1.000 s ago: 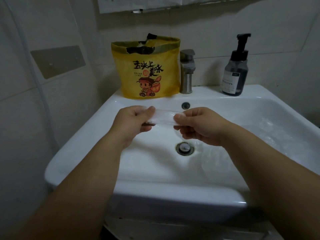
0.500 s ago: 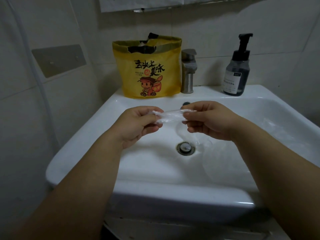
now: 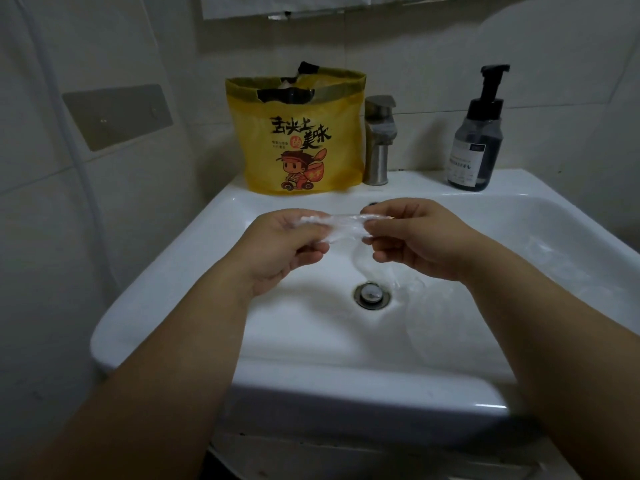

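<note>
Left hand (image 3: 284, 247): fingers curled, pinching clear plastic film (image 3: 332, 225).
Right hand (image 3: 419, 239): pinches the film's other end.
Film: transparent, edges hard to trace over sink (image 3: 166, 292).

The takeaway bag (image 3: 298, 140) sits on the back ledge of the sink (image 3: 145, 292), with the faucet (image 3: 379, 140) just to its right and the pump bottle (image 3: 478, 133) further right. The drain (image 3: 371, 295) is mid-basin. Above it, in front of the faucet, the left hand (image 3: 280, 247) and right hand (image 3: 422, 237) each pinch an end of the plastic film (image 3: 332, 223) between them.
</note>
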`<action>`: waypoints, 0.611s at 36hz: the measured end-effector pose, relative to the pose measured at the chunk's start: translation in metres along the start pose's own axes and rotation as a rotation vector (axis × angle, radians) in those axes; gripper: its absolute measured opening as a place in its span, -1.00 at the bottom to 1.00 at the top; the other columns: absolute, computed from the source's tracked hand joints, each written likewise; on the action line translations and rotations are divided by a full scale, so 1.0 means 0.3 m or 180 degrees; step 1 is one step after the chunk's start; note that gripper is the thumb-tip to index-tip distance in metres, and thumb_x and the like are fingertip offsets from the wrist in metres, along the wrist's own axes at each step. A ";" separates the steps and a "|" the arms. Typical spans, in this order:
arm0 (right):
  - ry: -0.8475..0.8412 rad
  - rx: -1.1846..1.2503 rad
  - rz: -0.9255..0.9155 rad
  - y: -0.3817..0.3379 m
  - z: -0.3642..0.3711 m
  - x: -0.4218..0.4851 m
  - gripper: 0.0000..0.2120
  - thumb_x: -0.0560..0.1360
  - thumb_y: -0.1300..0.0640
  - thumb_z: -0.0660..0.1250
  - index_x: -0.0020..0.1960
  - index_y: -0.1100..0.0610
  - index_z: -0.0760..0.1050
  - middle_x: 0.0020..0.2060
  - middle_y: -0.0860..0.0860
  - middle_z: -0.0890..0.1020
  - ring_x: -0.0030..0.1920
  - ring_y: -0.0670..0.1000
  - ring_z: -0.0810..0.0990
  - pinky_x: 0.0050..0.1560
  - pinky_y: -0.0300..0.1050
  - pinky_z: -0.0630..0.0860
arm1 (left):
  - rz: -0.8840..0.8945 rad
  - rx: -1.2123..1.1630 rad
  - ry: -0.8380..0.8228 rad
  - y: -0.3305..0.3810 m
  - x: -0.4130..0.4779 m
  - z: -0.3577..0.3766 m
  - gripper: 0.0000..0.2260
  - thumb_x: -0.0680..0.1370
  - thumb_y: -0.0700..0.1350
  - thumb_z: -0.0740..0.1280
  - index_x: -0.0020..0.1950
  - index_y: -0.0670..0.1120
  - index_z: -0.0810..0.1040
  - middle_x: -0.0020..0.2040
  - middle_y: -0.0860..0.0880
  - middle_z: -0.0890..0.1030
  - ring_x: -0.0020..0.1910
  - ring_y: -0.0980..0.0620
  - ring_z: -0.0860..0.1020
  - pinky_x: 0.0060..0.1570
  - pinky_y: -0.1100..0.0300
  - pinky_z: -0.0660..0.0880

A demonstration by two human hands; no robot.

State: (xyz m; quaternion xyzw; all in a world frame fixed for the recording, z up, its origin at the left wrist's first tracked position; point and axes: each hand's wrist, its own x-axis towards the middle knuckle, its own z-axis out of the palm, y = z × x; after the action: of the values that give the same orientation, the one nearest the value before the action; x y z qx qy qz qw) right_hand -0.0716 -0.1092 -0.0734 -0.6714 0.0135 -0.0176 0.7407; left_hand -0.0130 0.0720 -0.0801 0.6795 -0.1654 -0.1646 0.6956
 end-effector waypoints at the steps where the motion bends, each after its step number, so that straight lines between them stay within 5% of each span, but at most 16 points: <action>1: -0.0016 0.0082 0.0014 -0.002 -0.002 0.000 -0.87 0.52 0.37 0.28 0.02 0.25 0.56 -0.28 0.17 0.61 -0.38 -0.05 0.60 -0.35 -0.23 0.58 | 0.0018 -0.0078 -0.0043 0.005 -0.003 0.000 -0.89 0.55 -0.31 0.33 -0.05 -0.13 0.61 -0.38 -0.01 0.62 -0.41 0.18 0.58 -0.36 0.40 0.54; 9: -0.0205 0.0497 0.0026 -0.018 -0.022 -0.016 -0.81 0.53 0.43 0.19 0.00 0.25 0.54 -0.38 0.15 0.62 -0.45 -0.03 0.58 -0.36 -0.20 0.60 | -0.0294 -0.0400 -0.0591 0.022 -0.024 -0.017 -0.82 0.60 -0.31 0.22 0.03 -0.13 0.60 -0.19 -0.17 0.68 -0.33 0.09 0.65 -0.33 0.36 0.58; 13: -0.0260 0.0525 0.0009 -0.024 -0.035 -0.023 -0.80 0.53 0.45 0.17 0.00 0.29 0.53 -0.39 0.15 0.62 -0.45 -0.01 0.59 -0.36 -0.20 0.60 | -0.0260 -0.0486 -0.0711 0.031 -0.034 -0.011 -0.80 0.61 -0.29 0.18 0.03 -0.11 0.58 -0.25 -0.16 0.69 -0.39 0.09 0.65 -0.39 0.37 0.57; 19: -0.0137 0.0425 -0.0063 -0.020 -0.032 -0.017 -0.62 0.48 0.50 0.16 -0.35 0.25 0.64 -0.44 0.20 0.57 -0.46 0.04 0.58 -0.39 -0.17 0.60 | -0.0062 -0.0638 -0.0658 0.025 -0.027 -0.016 -0.64 0.58 -0.39 0.15 -0.23 -0.17 0.68 -0.28 -0.17 0.67 -0.37 0.07 0.64 -0.37 0.33 0.57; 22: -0.0310 0.0279 -0.0082 -0.021 -0.025 -0.024 -0.89 0.35 0.35 0.32 -0.30 0.31 0.60 -0.46 0.14 0.43 -0.42 0.02 0.48 -0.32 -0.18 0.60 | -0.0059 -0.0555 -0.0705 0.023 -0.026 -0.018 -0.75 0.48 -0.30 0.29 -0.32 -0.18 0.69 -0.27 -0.20 0.66 -0.36 0.05 0.63 -0.34 0.31 0.58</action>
State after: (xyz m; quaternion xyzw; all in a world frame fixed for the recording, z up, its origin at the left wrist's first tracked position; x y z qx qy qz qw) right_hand -0.0790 -0.1169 -0.0679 -0.6385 -0.0320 0.0049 0.7689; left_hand -0.0175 0.0806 -0.0733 0.5956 -0.2200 -0.2588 0.7279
